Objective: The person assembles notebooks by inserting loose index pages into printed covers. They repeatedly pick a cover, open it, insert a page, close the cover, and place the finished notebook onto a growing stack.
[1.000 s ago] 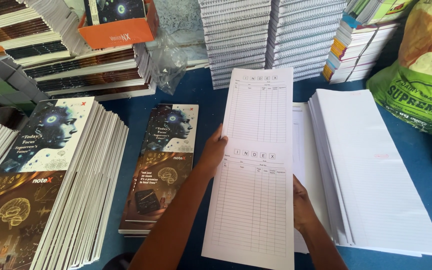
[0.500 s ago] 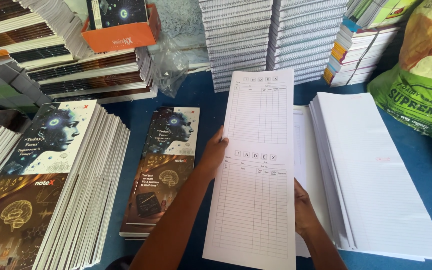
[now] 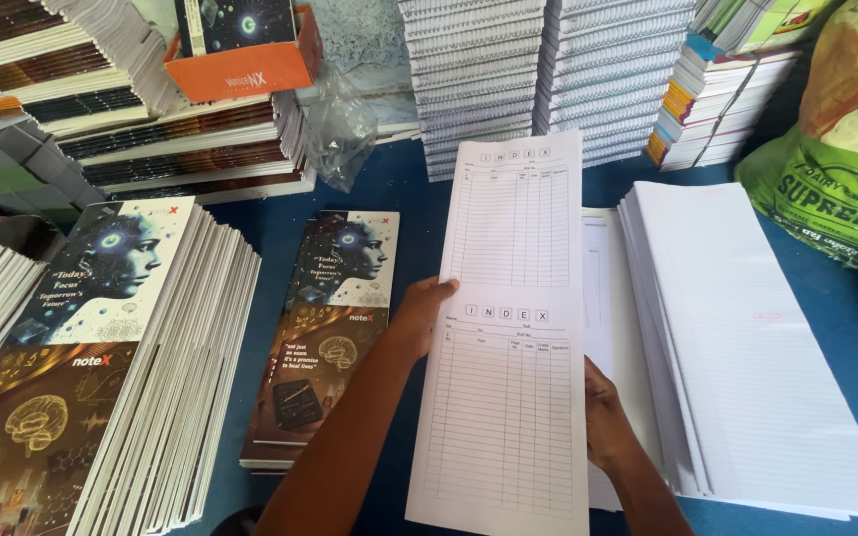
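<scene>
A long printed index sheet [image 3: 508, 328] is gripped at its edges by the left hand [image 3: 421, 313] and right hand [image 3: 603, 417] (above a blue table [image 3: 280, 213]).

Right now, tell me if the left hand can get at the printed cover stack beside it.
Probably yes: the left hand grips the index sheet's left edge, the cover stack lies just left, nothing between.
</scene>
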